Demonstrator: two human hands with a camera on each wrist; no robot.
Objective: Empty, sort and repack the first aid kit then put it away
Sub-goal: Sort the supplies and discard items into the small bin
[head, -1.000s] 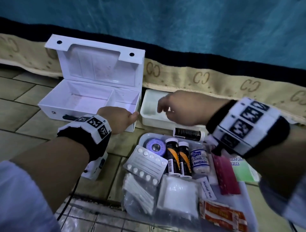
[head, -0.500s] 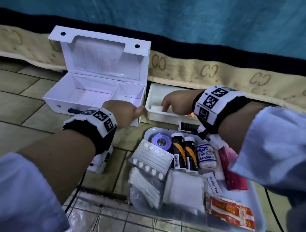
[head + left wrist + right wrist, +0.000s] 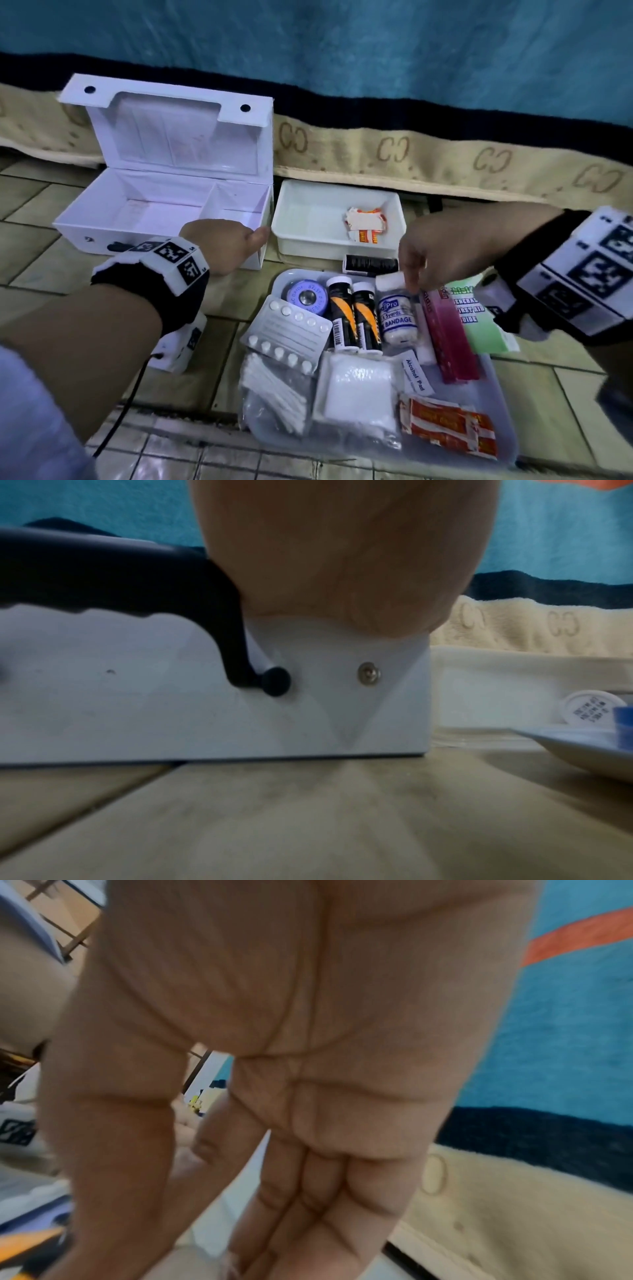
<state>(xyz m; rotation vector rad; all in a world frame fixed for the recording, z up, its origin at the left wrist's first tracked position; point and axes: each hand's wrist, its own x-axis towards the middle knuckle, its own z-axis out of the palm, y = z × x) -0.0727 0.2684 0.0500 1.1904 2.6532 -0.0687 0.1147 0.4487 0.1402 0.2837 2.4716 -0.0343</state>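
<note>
The white first aid box (image 3: 164, 212) stands open and empty on the tiled floor, its lid (image 3: 178, 137) upright. My left hand (image 3: 226, 243) grips its front wall near the right corner; in the left wrist view the palm (image 3: 342, 547) sits on the box edge (image 3: 137, 710) beside the black handle (image 3: 120, 582). Right of the box, a white inner tray (image 3: 308, 219) holds some plasters (image 3: 364, 224). My right hand (image 3: 416, 284) hangs over the clear tray (image 3: 503, 411), straight fingers (image 3: 291, 1191) touching the top of the bandage roll (image 3: 397, 315).
The clear tray also carries a pill blister (image 3: 291, 332), two black-orange tubes (image 3: 352, 315), a tape roll (image 3: 303, 296), bagged swabs (image 3: 274, 387), gauze (image 3: 359, 387), a pink box (image 3: 448, 335) and plasters (image 3: 448, 425). A black tube (image 3: 370, 264) lies on the floor. A blanket edge (image 3: 445, 161) runs behind.
My right hand left the white inner tray, where plasters now lie, and came back down over the clear tray to the bandage roll. The left hand stayed on the box.
</note>
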